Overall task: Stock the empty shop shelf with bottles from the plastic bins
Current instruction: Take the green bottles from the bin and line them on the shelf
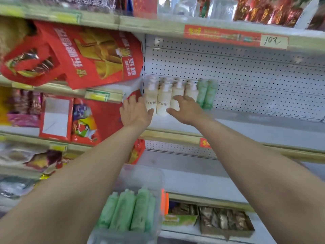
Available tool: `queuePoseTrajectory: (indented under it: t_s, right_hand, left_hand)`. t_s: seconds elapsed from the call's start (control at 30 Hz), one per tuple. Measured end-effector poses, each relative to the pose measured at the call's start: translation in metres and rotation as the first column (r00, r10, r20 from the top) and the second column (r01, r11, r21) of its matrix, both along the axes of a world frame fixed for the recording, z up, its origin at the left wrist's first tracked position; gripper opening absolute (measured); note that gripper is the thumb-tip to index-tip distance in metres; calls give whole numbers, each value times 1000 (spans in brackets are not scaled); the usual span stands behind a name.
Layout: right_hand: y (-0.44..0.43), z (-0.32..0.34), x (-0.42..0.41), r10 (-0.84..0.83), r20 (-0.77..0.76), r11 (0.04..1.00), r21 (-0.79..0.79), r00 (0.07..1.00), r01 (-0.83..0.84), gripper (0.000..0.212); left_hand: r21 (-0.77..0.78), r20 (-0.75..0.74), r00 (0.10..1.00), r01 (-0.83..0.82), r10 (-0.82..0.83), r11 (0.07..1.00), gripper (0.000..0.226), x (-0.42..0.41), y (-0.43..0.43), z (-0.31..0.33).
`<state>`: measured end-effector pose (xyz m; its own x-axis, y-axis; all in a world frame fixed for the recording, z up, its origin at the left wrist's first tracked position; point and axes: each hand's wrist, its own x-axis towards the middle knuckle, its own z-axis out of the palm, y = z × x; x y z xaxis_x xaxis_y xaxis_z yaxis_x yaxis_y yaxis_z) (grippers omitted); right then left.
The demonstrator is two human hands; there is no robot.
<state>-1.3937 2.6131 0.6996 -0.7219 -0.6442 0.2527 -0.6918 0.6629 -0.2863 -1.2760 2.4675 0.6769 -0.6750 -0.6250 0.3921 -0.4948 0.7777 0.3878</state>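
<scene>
Several cream pump bottles [163,100] stand in a row at the left end of the white shelf [255,127], with two green bottles [206,95] to their right. My left hand [135,113] lies against the leftmost cream bottle, fingers spread and fairly straight. My right hand [184,109] reaches the third cream bottle, fingers and thumb curved around its front. Below, a clear plastic bin [140,176] holds several green bottles [128,212] lying on their sides.
Red gift bags and boxes [84,55] crowd the shelves to the left. The pegboard back [246,76] and shelf to the right of the green bottles are bare. A lower shelf holds brown packets in a tray [225,221]. Red price strips run along shelf edges.
</scene>
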Motion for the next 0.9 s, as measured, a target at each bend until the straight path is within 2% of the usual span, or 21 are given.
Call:
queuePoseTrajectory:
  t_s: [0.3,0.43,0.5,0.6,0.67,0.73,0.8,0.83,0.9]
  right_hand:
    - [-36,-116,60,57,231,986,143,971,-91,69]
    - [-47,-190,75,80,422,959,216,903,-186,69]
    - [-51,-225,82,38,539,939,269,841,-215,72]
    - [-53,-275,90,-94,686,914,347,721,-211,78]
    - [-55,-304,91,-192,749,901,390,634,-188,70]
    - [-58,-325,90,-277,799,902,408,534,-143,65]
    - [-63,-342,88,-326,838,914,398,438,-81,83]
    - [-64,-349,88,-353,850,917,398,392,-38,89]
    - [-67,-360,86,-393,876,917,397,279,46,86]
  left_hand:
    - [238,175,985,-29,-13,971,59,76,-32,-130]
    - [443,307,949,-74,-74,893,63,96,-44,-197]
    - [549,329,936,-79,-127,832,65,106,-44,-228]
    - [670,341,921,-98,-188,736,54,115,-40,-268]
    - [730,412,885,-178,-218,659,67,113,-39,-291]
    - [771,477,838,-256,-264,583,78,107,-37,-309]
    - [818,485,809,-287,-331,498,73,102,-36,-323]
    - [841,474,813,-304,-338,448,71,101,-35,-329]
    - [863,475,830,-377,-291,336,80,101,-37,-340]
